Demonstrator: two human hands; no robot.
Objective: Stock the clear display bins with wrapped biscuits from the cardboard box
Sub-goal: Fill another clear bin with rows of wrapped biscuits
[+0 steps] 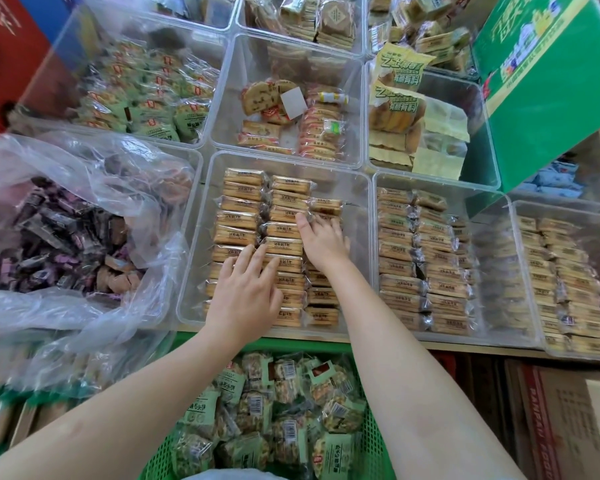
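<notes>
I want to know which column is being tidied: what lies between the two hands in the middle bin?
In the head view, one column of wrapped biscuits lies between the left hand and right hand.

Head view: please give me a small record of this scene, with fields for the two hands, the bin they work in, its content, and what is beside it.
left hand: fingers straight, resting flat on the wrapped biscuits
right hand: fingers laid on the right column of packets; a grip cannot be told
bin in use: clear display bin, centre front
content: tan packets in neat columns
left neighbour: plastic bag of dark packets
below: green basket of green packets
</notes>
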